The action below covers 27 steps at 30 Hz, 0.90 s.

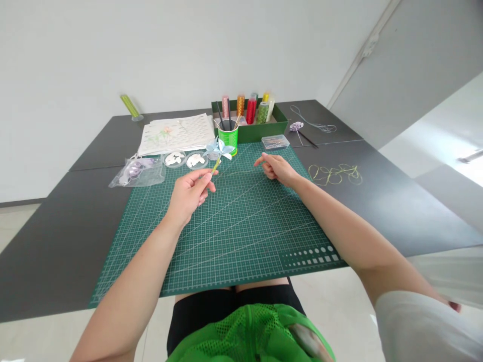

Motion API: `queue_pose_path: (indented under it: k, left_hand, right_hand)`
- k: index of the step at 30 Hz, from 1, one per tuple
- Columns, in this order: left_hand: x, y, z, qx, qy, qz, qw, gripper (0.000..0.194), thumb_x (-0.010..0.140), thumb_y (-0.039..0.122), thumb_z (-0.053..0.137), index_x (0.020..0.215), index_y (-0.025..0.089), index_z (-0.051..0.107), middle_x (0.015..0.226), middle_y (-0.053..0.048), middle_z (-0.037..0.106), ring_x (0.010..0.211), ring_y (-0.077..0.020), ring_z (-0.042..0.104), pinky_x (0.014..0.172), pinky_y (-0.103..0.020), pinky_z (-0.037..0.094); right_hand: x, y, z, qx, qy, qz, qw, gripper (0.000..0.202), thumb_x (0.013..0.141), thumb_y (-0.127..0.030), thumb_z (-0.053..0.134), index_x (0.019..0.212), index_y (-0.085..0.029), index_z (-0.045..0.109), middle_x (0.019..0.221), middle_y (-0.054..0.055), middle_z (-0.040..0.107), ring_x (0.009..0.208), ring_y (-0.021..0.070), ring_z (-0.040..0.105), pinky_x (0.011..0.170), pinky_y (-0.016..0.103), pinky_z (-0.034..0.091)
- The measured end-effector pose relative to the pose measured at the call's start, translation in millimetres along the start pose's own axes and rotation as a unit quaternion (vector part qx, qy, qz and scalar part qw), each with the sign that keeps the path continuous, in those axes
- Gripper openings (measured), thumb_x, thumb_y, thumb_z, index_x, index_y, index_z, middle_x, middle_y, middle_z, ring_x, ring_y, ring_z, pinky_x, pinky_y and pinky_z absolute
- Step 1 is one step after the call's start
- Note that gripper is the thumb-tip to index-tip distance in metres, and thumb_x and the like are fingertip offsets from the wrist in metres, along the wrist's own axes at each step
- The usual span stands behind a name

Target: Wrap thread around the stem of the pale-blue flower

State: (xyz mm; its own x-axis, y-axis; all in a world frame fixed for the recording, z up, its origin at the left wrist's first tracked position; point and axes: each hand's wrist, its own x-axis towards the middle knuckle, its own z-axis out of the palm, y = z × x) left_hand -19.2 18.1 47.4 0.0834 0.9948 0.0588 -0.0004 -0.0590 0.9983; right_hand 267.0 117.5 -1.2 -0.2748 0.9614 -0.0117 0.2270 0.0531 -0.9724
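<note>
My left hand (192, 193) is closed around the green stem of a pale blue artificial flower (219, 149), pinching it between thumb and fingers. The blossom tilts up and to the right above the cutting mat (226, 231). A very thin, pale green thread (241, 173) stretches from the stem across to the right. At its other end my right hand (277, 168) is held over the mat with thumb and fingers pinched together on the thread. The exact grip there is too fine to see.
Behind stand a green can (228, 137) of tools and a green box (260, 132) of thread spools. A clear case (275, 142), petal dishes (196, 160), a plastic bag (145, 173) and white sheets (151, 146) lie around. Loose green thread (334, 174) rests at right, beside a purple flower (296, 126).
</note>
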Motion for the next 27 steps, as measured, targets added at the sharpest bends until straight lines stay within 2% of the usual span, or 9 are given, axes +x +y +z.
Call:
queue_pose_path:
  k: [3, 5, 7, 10, 13, 16, 18, 23, 27]
  left_hand:
    - [0.2, 0.3, 0.6, -0.004, -0.006, -0.003, 1.000, 0.032, 0.085, 0.041, 0.075, 0.104, 0.015, 0.076, 0.066, 0.000, 0.064, 0.039, -0.0028, 0.036, 0.036, -0.017, 0.022]
    - [0.8, -0.3, 1.0, 0.000, -0.013, -0.008, 1.000, 0.033, 0.085, 0.041, 0.074, 0.105, 0.015, 0.076, 0.065, 0.000, 0.064, 0.039, -0.0027, 0.036, 0.036, -0.017, 0.022]
    - [1.1, -0.9, 1.6, 0.009, -0.021, -0.013, 1.000, 0.033, 0.085, 0.041, 0.074, 0.104, 0.014, 0.076, 0.065, -0.001, 0.065, 0.039, -0.0028, 0.036, 0.036, -0.017, 0.022]
    - [0.3, -2.1, 3.5, 0.023, -0.031, -0.008, 0.999, 0.033, 0.085, 0.042, 0.073, 0.103, 0.014, 0.076, 0.066, -0.002, 0.066, 0.040, -0.0032, 0.037, 0.037, -0.018, 0.023]
    - [-1.7, -2.5, 7.6, 0.038, -0.045, -0.008, 0.998, 0.034, 0.086, 0.042, 0.071, 0.103, 0.013, 0.076, 0.066, -0.003, 0.068, 0.040, -0.0039, 0.037, 0.038, -0.018, 0.025]
    - [-3.5, -0.6, 14.2, 0.059, -0.065, -0.014, 0.996, 0.032, 0.087, 0.041, 0.070, 0.103, 0.014, 0.076, 0.068, -0.005, 0.071, 0.040, -0.0050, 0.037, 0.039, -0.019, 0.026]
    - [-4.1, 1.4, 18.8, 0.073, -0.076, -0.012, 0.994, 0.030, 0.089, 0.040, 0.068, 0.104, 0.015, 0.077, 0.069, -0.005, 0.072, 0.041, -0.0058, 0.038, 0.039, -0.020, 0.027]
    - [-4.0, 2.7, 22.8, 0.117, -0.122, -0.019, 0.985, 0.031, 0.091, 0.038, 0.064, 0.108, 0.015, 0.076, 0.069, -0.006, 0.074, 0.040, -0.0071, 0.039, 0.040, -0.020, 0.030]
    - [-3.0, -0.3, 15.8, 0.129, -0.147, -0.022, 0.980, 0.032, 0.091, 0.039, 0.064, 0.107, 0.014, 0.076, 0.071, -0.007, 0.075, 0.041, -0.0072, 0.040, 0.039, -0.020, 0.031]
  right_hand:
    - [3.6, 3.0, -19.1, -0.173, 0.133, 0.006, 0.976, 0.038, 0.104, -0.047, 0.043, 0.088, -0.018, 0.062, 0.055, -0.007, 0.036, 0.049, 0.0114, 0.033, 0.052, 0.024, 0.033]
    - [2.8, 4.2, -32.6, -0.251, 0.176, 0.011, 0.952, 0.028, 0.100, -0.040, 0.052, 0.088, -0.018, 0.063, 0.059, -0.002, 0.049, 0.060, 0.0158, 0.047, 0.063, 0.028, 0.038]
    - [0.0, 4.5, -42.8, -0.386, 0.201, 0.028, 0.900, 0.025, 0.099, -0.037, 0.054, 0.097, -0.017, 0.068, 0.070, 0.005, 0.063, 0.073, 0.0221, 0.058, 0.075, 0.033, 0.042]
    - [-5.3, 2.7, -45.3, -0.579, 0.225, 0.026, 0.783, 0.039, 0.105, -0.035, 0.039, 0.112, -0.012, 0.070, 0.098, 0.018, 0.073, 0.096, 0.0310, 0.065, 0.093, 0.046, 0.042]
    - [-10.1, -0.7, -28.6, -0.617, 0.239, -0.046, 0.748, 0.044, 0.106, -0.030, 0.034, 0.125, -0.009, 0.068, 0.124, 0.023, 0.068, 0.117, 0.0353, 0.060, 0.111, 0.059, 0.030]
    - [-13.8, -4.2, 1.9, -0.579, 0.209, -0.138, 0.776, 0.044, 0.106, -0.028, 0.035, 0.136, -0.013, 0.064, 0.139, 0.019, 0.063, 0.128, 0.0343, 0.056, 0.122, 0.063, 0.015]
    - [-16.5, -6.4, 24.3, -0.534, 0.172, -0.193, 0.805, 0.043, 0.106, -0.026, 0.036, 0.137, -0.015, 0.063, 0.142, 0.017, 0.062, 0.134, 0.0324, 0.053, 0.125, 0.061, 0.015]
    - [-29.3, -7.7, 69.4, -0.428, 0.050, -0.257, 0.865, 0.045, 0.103, -0.017, 0.036, 0.139, -0.022, 0.062, 0.136, 0.013, 0.067, 0.135, 0.0292, 0.055, 0.125, 0.061, 0.021]
    - [-45.2, -6.1, 87.2, -0.265, -0.021, -0.251, 0.931, 0.044, 0.103, -0.021, 0.035, 0.138, -0.021, 0.062, 0.137, 0.013, 0.066, 0.132, 0.0266, 0.058, 0.114, 0.051, 0.043]
